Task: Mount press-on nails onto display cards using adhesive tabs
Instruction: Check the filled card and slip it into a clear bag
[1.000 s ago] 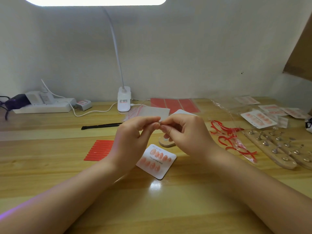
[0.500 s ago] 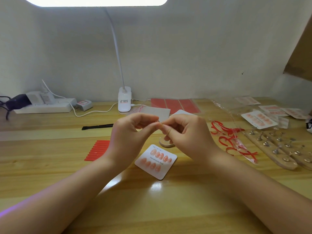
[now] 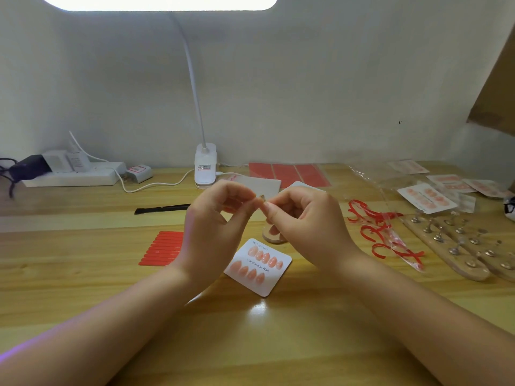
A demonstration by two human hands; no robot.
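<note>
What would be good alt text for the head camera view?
Two bare hands, left hand and right hand, meet fingertip to fingertip above a wooden desk, pinching something tiny between them. Below lies a white card holding nine pink press-on nails, with red strips left of it.

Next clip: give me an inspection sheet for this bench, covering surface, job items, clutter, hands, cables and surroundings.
Surface: wooden desk, lamp glare near front.
Job's things: display card with nine pink nails lying flat; red tab strips to its left; red adhesive sheets at back; finished cards at right.
Clutter: peeled red backing scraps; wooden nail stands; black tool.
Hands: left hand and right hand raised above the card, fingertips pinching one small item together; too small to identify.
Cables: white lamp lead; power strip with plugs.
Surroundings: clip lamp, white wall.
</note>
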